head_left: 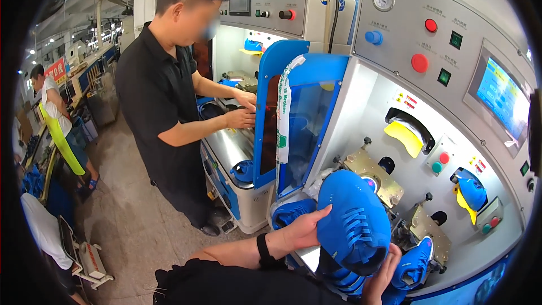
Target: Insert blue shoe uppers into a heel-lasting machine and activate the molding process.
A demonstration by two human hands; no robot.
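A blue lace-up shoe upper is held up between my two hands, its lacing turned toward me and its heel opening at the lower right. My left hand grips its left edge, the thumb lying against the blue surface. At the heel end, my right hand has its fingers around the edge of the same upper. Below it sits another blue shoe, partly covered. A blue shoe stands just right of my right hand, and one more blue shoe lies beyond my left wrist.
Ahead stands a grey machine with a lit bay, metal clamps and yellow pads. A blue upper sits on its right mould. Its blue-framed door stands ajar. At left, a co-worker handles another machine.
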